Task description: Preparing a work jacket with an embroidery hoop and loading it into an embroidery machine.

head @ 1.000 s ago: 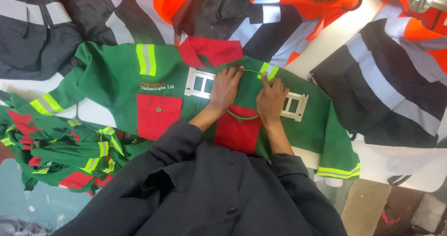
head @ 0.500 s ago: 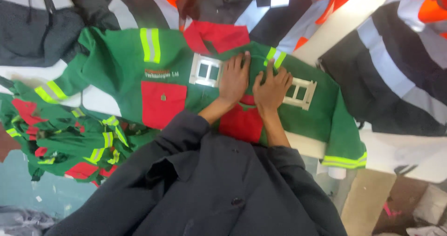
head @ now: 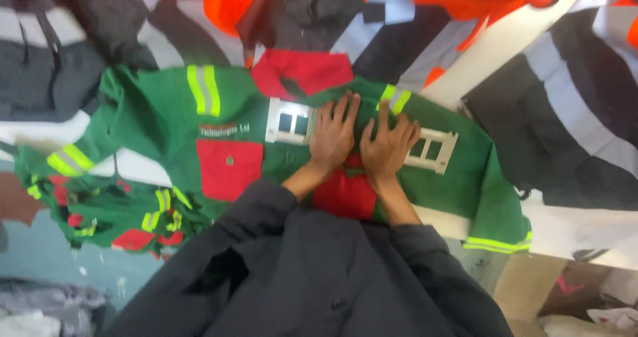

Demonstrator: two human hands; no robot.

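A green work jacket [head: 166, 117] with red pockets, a red collar and yellow reflective stripes lies spread flat on the white table [head: 565, 227]. My left hand [head: 334, 134] and my right hand [head: 387, 147] press flat on its chest, side by side, fingers spread, holding nothing. A white plastic frame template [head: 290, 122] lies just left of my left hand. A second white template [head: 435, 151] lies partly under my right hand. A red pocket [head: 344, 194] sits below my wrists.
Black and orange reflective garments [head: 372, 18] are heaped along the table's far side. A dark striped garment [head: 571, 124] lies at the right. More green and red garments [head: 113, 211] hang off the left edge. The floor with scraps [head: 598, 304] shows lower right.
Both hands slid a little up the jacket's chest and flattened, fingers spreading wider. The view shifted slightly; the templates stay where they were.
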